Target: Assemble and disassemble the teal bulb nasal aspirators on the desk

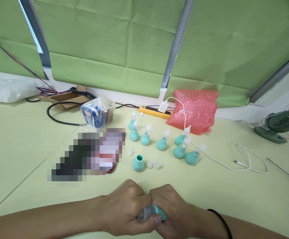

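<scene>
At the front edge of the view, my left hand (128, 207) is closed around the clear chamber of a nasal aspirator (146, 212). My right hand (170, 209) is wrapped round its teal bulb, most of which the fingers hide. The knuckles of both hands touch. Just beyond them stands an open teal bulb (138, 163), upright with its dark mouth bare. Beside it lie small clear plastic parts (156, 164), and a tiny ring (145, 180) is nearer my hands. Several assembled aspirators (161, 142) with whitish tips stand farther back, some tilted.
Left of the bulbs lies a phone-like item (109, 149), blurred out. Behind are a bagged blue pack (94, 114), a cardboard box (67, 99), a yellow power strip (154, 112) and pink bubble wrap (194, 111). A white cable (221, 164), a screwdriver (283, 171) and a green fan (281, 122) are rightward.
</scene>
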Motion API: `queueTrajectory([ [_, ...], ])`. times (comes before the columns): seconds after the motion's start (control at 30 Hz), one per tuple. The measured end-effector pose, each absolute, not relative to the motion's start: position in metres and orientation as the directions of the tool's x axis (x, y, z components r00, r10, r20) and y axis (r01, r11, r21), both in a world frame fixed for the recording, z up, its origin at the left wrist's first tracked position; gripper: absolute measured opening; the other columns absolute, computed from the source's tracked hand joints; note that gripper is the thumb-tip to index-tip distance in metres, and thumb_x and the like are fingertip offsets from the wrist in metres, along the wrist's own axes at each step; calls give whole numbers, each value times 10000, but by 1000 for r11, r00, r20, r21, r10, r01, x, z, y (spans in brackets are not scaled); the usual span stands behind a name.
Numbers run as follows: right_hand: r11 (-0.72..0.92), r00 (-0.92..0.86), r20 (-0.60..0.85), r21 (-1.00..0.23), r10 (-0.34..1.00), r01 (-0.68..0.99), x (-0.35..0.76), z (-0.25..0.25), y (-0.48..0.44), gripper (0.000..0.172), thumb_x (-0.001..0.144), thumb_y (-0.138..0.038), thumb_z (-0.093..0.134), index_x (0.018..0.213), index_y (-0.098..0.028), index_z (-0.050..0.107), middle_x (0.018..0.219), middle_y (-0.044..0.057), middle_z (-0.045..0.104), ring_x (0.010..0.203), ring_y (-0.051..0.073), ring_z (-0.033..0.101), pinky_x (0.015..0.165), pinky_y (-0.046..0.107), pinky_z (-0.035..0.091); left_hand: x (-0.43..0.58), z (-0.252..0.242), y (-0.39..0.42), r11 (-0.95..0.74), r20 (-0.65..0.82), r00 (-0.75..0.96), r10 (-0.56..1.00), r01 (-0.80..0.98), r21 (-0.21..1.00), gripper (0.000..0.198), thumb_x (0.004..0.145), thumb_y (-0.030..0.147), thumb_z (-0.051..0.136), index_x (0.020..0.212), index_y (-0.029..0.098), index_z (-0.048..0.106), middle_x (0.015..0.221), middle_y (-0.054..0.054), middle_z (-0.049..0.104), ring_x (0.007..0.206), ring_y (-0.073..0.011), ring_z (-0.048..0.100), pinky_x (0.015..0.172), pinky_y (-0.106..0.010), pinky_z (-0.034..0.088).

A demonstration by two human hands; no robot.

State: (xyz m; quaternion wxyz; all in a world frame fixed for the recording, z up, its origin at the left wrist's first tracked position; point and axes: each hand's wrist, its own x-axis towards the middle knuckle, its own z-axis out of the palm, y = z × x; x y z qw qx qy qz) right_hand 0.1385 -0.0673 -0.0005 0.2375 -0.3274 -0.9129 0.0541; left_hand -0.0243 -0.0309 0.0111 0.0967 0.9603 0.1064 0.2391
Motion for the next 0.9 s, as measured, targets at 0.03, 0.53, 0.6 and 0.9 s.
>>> queueTrajectory([
  [0.03,780,-683,375,-279,626,561,139,2,-67,152,718,-234,305,623,-181,412,522,7,512,443,116,444,432,233,303,-25,13,-30,-944,410,874,261,142,297,455,867,366,190,603,142,486,399,-10,464,339,-115,379,368,-245,275],
  [0.53,923,-803,457,-161,383,348,146,18,-62,153,798,-199,326,676,-204,418,497,0,499,438,129,401,413,248,294,-33,49,-25,-436,133,896,424,73,897,446,843,439,263,522,149,371,466,52,237,435,-66,232,385,-189,223],
  [0.6,895,-750,489,-234,445,379,147,16,-61,92,762,-213,393,670,-208,390,492,-22,464,432,116,391,427,242,304,-36,55,-17,-515,181,827,533,147,844,432,841,437,288,545,143,403,483,48,265,455,-68,265,408,-187,238],
  [0.9,823,-526,633,-430,568,372,153,-3,-43,98,677,-231,420,763,-190,395,599,9,412,557,149,426,501,271,341,-46,57,44,-615,331,519,788,695,373,282,791,415,439,786,144,516,604,14,495,577,-133,465,525,-224,338],
])
